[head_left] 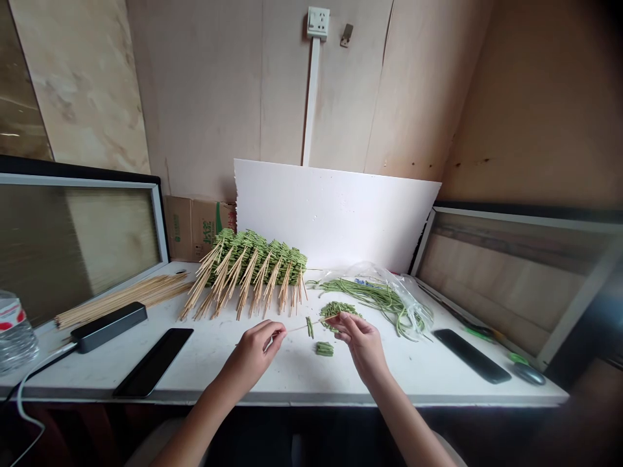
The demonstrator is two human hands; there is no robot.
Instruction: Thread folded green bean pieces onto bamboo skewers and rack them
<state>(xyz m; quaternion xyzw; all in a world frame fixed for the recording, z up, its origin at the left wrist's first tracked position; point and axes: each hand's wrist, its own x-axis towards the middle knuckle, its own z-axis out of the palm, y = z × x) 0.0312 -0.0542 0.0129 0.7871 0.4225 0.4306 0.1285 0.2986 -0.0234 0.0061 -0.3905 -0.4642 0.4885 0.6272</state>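
Note:
My left hand [256, 353] pinches the near end of a thin bamboo skewer [298, 328] that points right over the white table [292, 379]. One green bean piece [309, 326] is threaded on the skewer. My right hand [359, 340] is closed in a pinch at the skewer's far tip, holding a small green bean piece by a little pile of cut bean pieces [337, 310]. A few more cut pieces [324, 349] lie on the table between my hands.
A stack of finished bean skewers [248, 272] lies behind my hands, with bare skewers [121, 299] to its left. Long beans on a plastic bag [384, 298] lie right. Two phones [153, 361] [471, 355], a power bank [108, 326], a water bottle [14, 334] and a white foam board [331, 214] surround them.

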